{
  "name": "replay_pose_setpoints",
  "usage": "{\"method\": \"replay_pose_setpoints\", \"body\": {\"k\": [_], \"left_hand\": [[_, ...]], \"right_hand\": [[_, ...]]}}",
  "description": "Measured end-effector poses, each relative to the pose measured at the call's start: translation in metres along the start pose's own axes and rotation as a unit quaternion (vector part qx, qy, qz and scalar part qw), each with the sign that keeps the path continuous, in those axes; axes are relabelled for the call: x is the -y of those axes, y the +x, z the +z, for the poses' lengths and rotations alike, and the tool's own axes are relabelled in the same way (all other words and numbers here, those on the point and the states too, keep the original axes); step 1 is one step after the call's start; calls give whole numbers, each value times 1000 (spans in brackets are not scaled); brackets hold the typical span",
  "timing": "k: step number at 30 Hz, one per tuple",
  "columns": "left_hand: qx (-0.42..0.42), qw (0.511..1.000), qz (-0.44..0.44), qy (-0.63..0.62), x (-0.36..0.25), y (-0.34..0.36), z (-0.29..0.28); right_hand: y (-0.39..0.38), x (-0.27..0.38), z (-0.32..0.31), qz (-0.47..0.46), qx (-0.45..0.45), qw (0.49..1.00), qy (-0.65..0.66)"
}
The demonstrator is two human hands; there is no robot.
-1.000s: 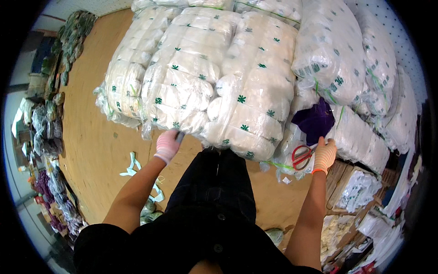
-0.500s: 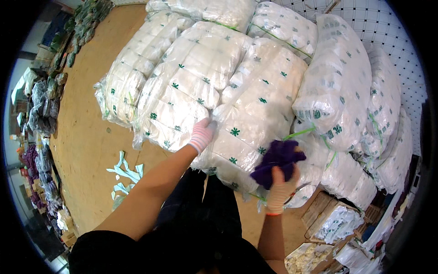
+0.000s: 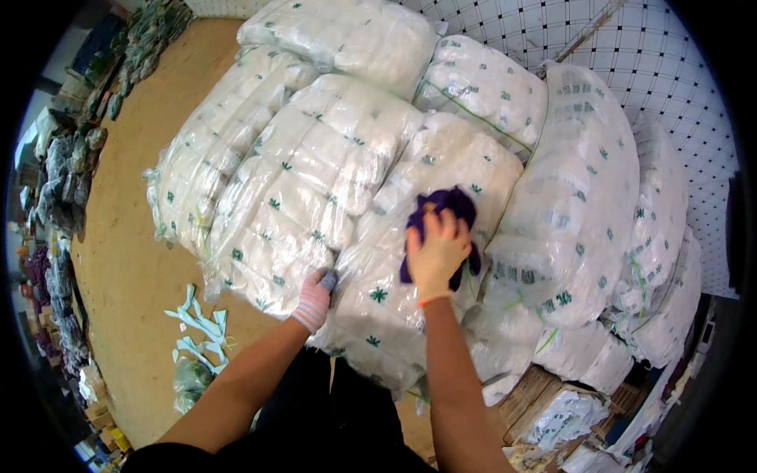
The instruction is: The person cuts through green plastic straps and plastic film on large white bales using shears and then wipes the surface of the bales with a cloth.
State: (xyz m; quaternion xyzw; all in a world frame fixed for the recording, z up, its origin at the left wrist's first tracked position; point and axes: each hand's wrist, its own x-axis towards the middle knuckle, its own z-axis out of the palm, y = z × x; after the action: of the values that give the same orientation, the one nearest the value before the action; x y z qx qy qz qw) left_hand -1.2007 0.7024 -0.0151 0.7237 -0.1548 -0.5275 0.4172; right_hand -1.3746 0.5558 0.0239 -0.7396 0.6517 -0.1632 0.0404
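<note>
My left hand [image 3: 314,299], in a pink-and-white striped glove with grey fingertips, is closed on the clear plastic bag at the near side of a bale [image 3: 371,303]. My right hand [image 3: 440,256], in a cream glove with an orange cuff, holds a bunched dark purple cloth [image 3: 464,206] against the top of that bale. The bale holds white bundles with small green prints under the plastic. Another wrapped bale [image 3: 303,185] lies directly to its left. The palm side of my right hand is hidden.
More wrapped bales stand around, including a tall one [image 3: 579,197] at right. Pale blue strips [image 3: 206,327] and a green plastic bundle [image 3: 192,380] lie on the brown floor [image 3: 130,260]. A cardboard box [image 3: 536,402] sits low right. Wrapped goods [image 3: 67,177] line the left side.
My right hand has brought the purple cloth up and left from the bale's near right edge onto its top. The whole view has shifted; my left hand stays at the bale's near side.
</note>
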Motion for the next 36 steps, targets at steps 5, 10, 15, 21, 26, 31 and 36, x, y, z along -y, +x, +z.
{"method": "replay_pose_setpoints", "body": {"k": [5,10,15,21,26,31,36], "left_hand": [[39,995,-21,-94,3,-2,1],[18,993,-37,-115,1,-2,1],[6,994,-31,-104,-4,-6,8],[33,996,-35,-69,-8,-4,0],[41,994,-9,-106,-10,-1,9],[45,996,-21,-76,-12,4,5],[73,993,40,-83,40,40,1]], "right_hand": [[131,-57,32,-97,-119,987,43],[213,-92,16,157,85,983,-45],[171,-74,26,146,-4,987,-65],[157,-66,35,-44,-68,997,18],[170,-94,21,166,-37,976,-136],[45,-59,6,85,-49,983,-155],[-81,-9,-55,45,129,982,-128]]}}
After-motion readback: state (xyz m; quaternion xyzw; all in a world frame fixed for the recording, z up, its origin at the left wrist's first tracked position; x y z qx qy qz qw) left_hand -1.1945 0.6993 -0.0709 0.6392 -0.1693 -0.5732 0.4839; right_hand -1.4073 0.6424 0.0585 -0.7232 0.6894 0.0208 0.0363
